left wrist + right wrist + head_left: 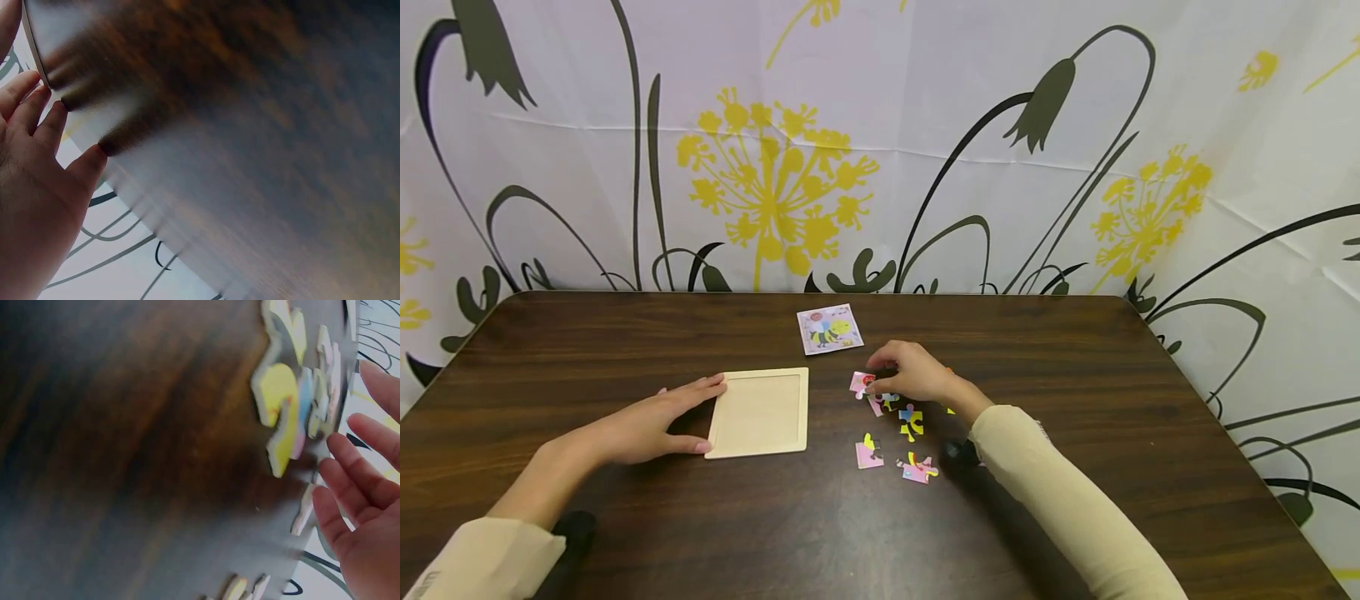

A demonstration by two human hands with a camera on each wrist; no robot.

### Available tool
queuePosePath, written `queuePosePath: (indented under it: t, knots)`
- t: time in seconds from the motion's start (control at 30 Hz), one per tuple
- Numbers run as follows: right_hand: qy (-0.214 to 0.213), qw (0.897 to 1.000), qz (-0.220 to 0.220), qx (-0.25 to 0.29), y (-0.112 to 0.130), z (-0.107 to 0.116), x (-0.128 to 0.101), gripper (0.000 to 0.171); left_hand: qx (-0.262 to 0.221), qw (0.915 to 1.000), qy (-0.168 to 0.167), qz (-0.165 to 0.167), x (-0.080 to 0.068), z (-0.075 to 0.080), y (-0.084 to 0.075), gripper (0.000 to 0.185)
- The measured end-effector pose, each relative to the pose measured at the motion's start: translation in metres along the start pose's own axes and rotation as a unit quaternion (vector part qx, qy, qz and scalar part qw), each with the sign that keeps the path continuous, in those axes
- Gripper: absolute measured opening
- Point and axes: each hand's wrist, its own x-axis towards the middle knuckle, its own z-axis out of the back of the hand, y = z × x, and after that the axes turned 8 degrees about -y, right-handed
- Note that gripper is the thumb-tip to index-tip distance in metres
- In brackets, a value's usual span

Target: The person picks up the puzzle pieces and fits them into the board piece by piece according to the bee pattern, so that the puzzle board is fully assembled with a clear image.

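Note:
A light wooden puzzle frame lies flat on the dark table. My left hand rests against the frame's left edge, fingers straight along it and thumb at its near corner; the left wrist view shows these fingers beside the frame's thin edge. My right hand hovers over several loose puzzle pieces, fingertips by a pink piece. In the right wrist view its fingers are relaxed beside a yellow piece, holding nothing.
A small picture card lies behind the frame and the pieces. More loose pieces lie nearer me: a blue-yellow piece and two pink pieces. A flower-printed curtain hangs behind the table's far edge.

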Motion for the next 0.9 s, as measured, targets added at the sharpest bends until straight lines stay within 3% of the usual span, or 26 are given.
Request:
queuePosePath:
  t: [0.9]
  knots:
    - [-0.032, 0.998, 0.006, -0.045, -0.002, -0.012, 0.006, 0.021, -0.002, 1.0000, 0.006, -0.002, 0.001, 0.000, 0.000, 0.086]
